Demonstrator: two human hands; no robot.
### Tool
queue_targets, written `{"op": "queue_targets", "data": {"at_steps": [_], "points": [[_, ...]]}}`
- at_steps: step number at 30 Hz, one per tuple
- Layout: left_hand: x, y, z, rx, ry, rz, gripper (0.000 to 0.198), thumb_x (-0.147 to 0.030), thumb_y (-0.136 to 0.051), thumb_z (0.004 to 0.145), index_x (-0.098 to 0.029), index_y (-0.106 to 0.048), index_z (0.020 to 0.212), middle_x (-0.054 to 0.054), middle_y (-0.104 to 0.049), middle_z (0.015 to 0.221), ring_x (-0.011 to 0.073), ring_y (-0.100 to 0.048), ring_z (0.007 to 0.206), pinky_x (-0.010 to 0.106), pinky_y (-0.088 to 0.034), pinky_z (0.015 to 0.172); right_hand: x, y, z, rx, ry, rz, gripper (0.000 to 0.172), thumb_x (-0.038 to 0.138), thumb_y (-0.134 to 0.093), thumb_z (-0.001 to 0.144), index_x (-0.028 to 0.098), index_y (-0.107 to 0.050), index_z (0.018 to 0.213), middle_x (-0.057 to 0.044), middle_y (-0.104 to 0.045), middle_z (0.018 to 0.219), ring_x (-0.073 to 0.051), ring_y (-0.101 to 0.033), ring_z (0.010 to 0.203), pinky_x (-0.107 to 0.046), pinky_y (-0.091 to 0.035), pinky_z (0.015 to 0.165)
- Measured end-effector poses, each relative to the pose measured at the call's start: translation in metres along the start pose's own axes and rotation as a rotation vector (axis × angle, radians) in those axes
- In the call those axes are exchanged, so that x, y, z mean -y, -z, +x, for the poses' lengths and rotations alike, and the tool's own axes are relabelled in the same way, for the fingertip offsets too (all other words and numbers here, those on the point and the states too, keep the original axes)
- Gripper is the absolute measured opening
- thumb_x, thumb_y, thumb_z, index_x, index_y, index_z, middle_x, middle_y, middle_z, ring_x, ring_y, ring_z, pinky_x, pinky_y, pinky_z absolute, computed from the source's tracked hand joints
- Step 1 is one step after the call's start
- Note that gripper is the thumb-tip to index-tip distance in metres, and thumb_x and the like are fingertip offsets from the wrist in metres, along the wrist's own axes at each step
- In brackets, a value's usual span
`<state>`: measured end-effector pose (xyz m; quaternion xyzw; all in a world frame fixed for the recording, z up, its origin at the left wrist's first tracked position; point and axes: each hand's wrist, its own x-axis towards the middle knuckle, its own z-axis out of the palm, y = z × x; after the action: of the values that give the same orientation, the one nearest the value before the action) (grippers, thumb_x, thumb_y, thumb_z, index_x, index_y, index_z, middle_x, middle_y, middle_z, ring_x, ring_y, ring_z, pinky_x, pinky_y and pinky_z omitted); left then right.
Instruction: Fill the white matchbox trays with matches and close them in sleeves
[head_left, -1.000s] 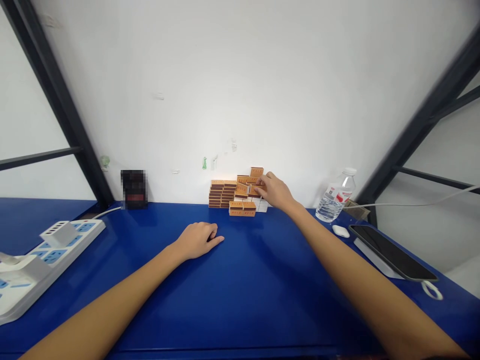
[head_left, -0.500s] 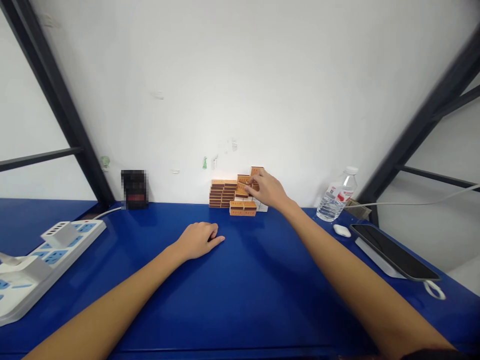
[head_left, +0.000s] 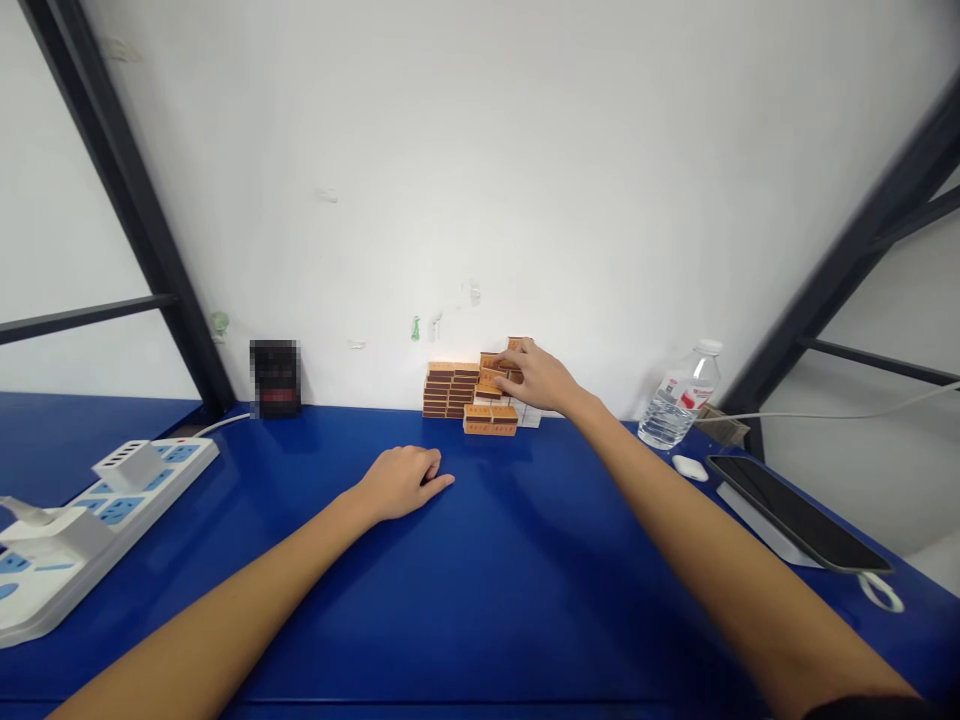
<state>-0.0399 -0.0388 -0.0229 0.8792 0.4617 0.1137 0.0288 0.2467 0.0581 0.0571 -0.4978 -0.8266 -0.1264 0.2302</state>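
Small orange-and-brown matchboxes are piled against the wall, with a neat matchbox stack (head_left: 450,390) on the left and a stepped, uneven part on the right. At that right part, my right hand (head_left: 544,378) has its thumb and fingers closed on a matchbox (head_left: 490,379) at the top of a lower step. Its fingers partly cover the boxes behind. In front of the pile sits a pair of matchboxes (head_left: 490,420) side by side. My left hand (head_left: 401,483) rests palm down on the blue table, thumb apart and fingers loosely bent, holding nothing.
A power strip (head_left: 150,500) with plugged-in adapters lies at the left, near a blurred dark object (head_left: 276,380). On the right are a water bottle (head_left: 679,395), a white earbud case (head_left: 690,468) and a phone (head_left: 799,512). A white wall (head_left: 480,180) rises behind.
The whole view has shifted slightly, so everything appears a little further right. My right hand stays at the matchbox with its fingers closed; my left hand has not moved on the table.
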Motion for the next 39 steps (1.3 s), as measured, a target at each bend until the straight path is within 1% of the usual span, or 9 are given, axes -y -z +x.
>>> {"op": "queue_targets", "data": {"at_steps": [4,11,18,24,29,32,35,37,39], "points": [[0.000,0.000,0.000,-0.002,-0.004,-0.002,0.039,-0.053,-0.050,0.101,-0.021,-0.051,0.077,0.002,-0.068,0.080,0.0201,-0.062,0.070,0.031,-0.031,0.060,-0.004,0.002,0.000,0.037,-0.013,-0.031,0.033,0.043,-0.062,0.096,0.022,-0.072,0.118,-0.012,-0.056,0.115,-0.024,-0.060,0.094,-0.035,-0.048,0.079],[0.000,0.001,-0.001,-0.004,-0.003,-0.002,0.039,-0.053,-0.049,0.101,-0.022,-0.051,0.078,0.002,-0.068,0.079,0.0206,-0.061,0.071,0.031,-0.032,0.060,-0.008,0.001,-0.001,0.012,0.005,-0.044,0.031,0.042,-0.064,0.095,0.020,-0.071,0.116,-0.012,-0.058,0.114,-0.024,-0.059,0.092,-0.034,-0.047,0.075],[0.000,0.001,-0.001,-0.004,-0.001,-0.007,0.039,-0.053,-0.049,0.101,-0.021,-0.051,0.078,0.003,-0.068,0.081,0.0209,-0.063,0.072,0.030,-0.032,0.060,-0.001,-0.005,0.013,0.027,-0.003,-0.056,0.010,0.027,-0.064,0.096,0.019,-0.068,0.099,-0.010,-0.059,0.113,-0.023,-0.057,0.100,-0.032,-0.046,0.077],[-0.001,0.002,-0.001,0.005,-0.001,0.003,0.038,-0.052,-0.049,0.101,-0.022,-0.052,0.079,0.003,-0.069,0.082,0.0209,-0.064,0.073,0.031,-0.036,0.061,0.007,-0.005,0.017,0.059,-0.028,-0.106,0.010,0.021,-0.060,0.098,0.020,-0.066,0.105,-0.010,-0.060,0.115,-0.022,-0.059,0.097,-0.032,-0.044,0.072],[-0.002,0.002,-0.001,0.002,0.004,-0.002,0.037,-0.051,-0.051,0.100,-0.022,-0.053,0.079,0.003,-0.069,0.082,0.0217,-0.064,0.074,0.031,-0.037,0.062,0.015,-0.011,0.011,0.021,-0.010,-0.210,0.012,0.019,-0.055,0.100,0.020,-0.062,0.110,-0.012,-0.060,0.117,-0.026,-0.060,0.102,-0.032,-0.042,0.067],[-0.002,0.003,-0.001,-0.001,0.002,-0.008,0.036,-0.051,-0.051,0.100,-0.022,-0.053,0.079,0.003,-0.069,0.081,0.0217,-0.064,0.073,0.031,-0.038,0.062,0.021,-0.014,0.003,-0.037,-0.014,-0.232,0.014,0.022,-0.052,0.102,0.019,-0.059,0.113,-0.014,-0.060,0.119,-0.027,-0.060,0.103,-0.033,-0.043,0.069],[-0.002,0.002,-0.001,0.000,0.001,-0.007,0.037,-0.052,-0.051,0.101,-0.022,-0.053,0.078,0.003,-0.069,0.082,0.0217,-0.064,0.073,0.030,-0.037,0.062,0.026,-0.016,-0.004,-0.094,0.001,-0.190,0.022,0.037,-0.056,0.102,0.018,-0.056,0.114,-0.013,-0.062,0.116,-0.027,-0.061,0.102,-0.033,-0.044,0.072],[-0.002,0.002,-0.001,0.000,0.002,-0.005,0.038,-0.052,-0.051,0.101,-0.022,-0.053,0.078,0.003,-0.070,0.082,0.0218,-0.064,0.073,0.030,-0.038,0.062,0.029,-0.018,-0.007,-0.089,0.015,-0.183,0.030,0.046,-0.062,0.100,0.018,-0.056,0.110,-0.012,-0.063,0.113,-0.027,-0.061,0.099,-0.033,-0.044,0.072],[-0.001,0.002,-0.001,0.001,0.003,-0.003,0.038,-0.052,-0.050,0.101,-0.022,-0.054,0.079,0.003,-0.070,0.082,0.0218,-0.064,0.073,0.030,-0.038,0.063,0.029,-0.021,-0.008,-0.057,0.019,-0.213,0.032,0.048,-0.065,0.098,0.018,-0.057,0.105,-0.012,-0.063,0.113,-0.027,-0.062,0.099,-0.033,-0.043,0.072]]}}
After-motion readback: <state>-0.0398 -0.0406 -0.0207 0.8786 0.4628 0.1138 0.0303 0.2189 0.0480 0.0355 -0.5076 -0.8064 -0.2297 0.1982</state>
